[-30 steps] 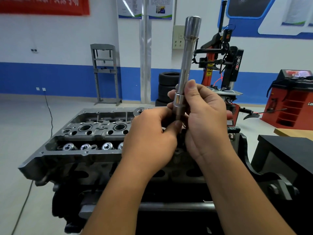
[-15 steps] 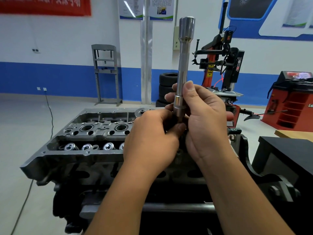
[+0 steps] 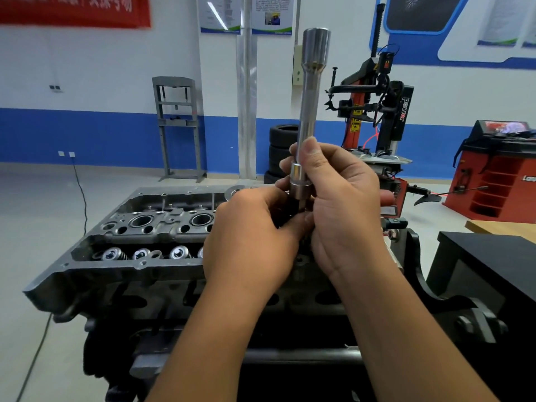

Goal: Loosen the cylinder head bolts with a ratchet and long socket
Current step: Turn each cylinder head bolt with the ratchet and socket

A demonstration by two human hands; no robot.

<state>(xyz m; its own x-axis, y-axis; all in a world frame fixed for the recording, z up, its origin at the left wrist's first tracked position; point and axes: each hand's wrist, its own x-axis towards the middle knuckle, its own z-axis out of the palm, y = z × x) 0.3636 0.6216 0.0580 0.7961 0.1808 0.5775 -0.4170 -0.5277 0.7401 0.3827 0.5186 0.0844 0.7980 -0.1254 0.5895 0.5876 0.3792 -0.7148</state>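
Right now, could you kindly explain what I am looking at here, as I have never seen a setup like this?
This is a workshop seen from a camera worn on a person's head, looking down at their own two bare hands. The right hand grips a long socket, a shiny steel tube held upright. The left hand pinches something dark at its lower end, mostly hidden. Beneath lies a grey cylinder head on a black engine stand, valve springs showing. A tyre machine stands behind.

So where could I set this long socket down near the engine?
Bare black bench top right of the engine stand. The cylinder head is crowded with valve springs and bores. Both hands, left hand and right hand, hold the long socket.
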